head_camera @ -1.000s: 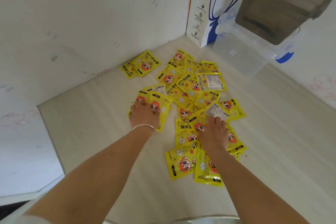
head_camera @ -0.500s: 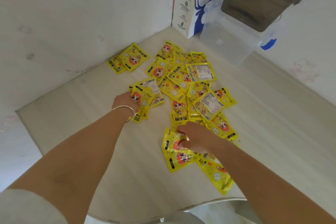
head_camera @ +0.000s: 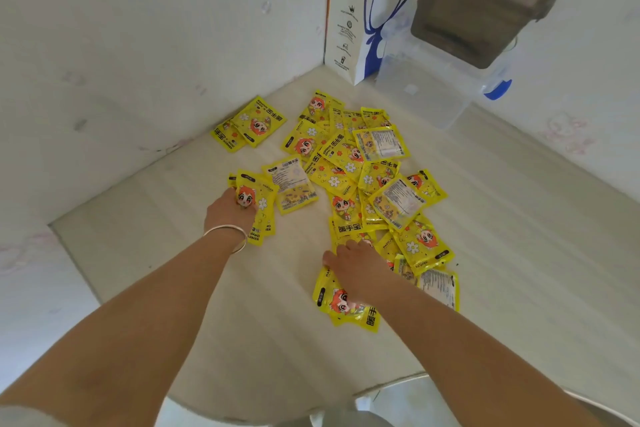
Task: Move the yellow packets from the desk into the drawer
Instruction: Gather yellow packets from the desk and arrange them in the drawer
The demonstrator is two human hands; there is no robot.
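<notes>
Gathering stage: both hands work a scatter of packets, likely bunching them into handfuls for the drawer, which is out of view.
Desk: pale wood top set in a wall corner; it bears everything named below.
Paper bag: white with a blue deer print, upright at the desk's far corner, apparently stored out of the way.
Clear box: just beside the paper bag, with a grey tub on top.
Yellow packets: many, overlapping in a loose heap at the desk's middle; a small pair lies apart toward the left wall.
Left hand: fingers curled round a small stack at the heap's left edge, thumb on the top packet, seemingly to keep them together.
Right hand: lies palm down on packets at the heap's near edge; its fingers are hidden, so whether it grasps any I cannot tell.
Bracelet: thin, silver, on the left wrist.
</notes>
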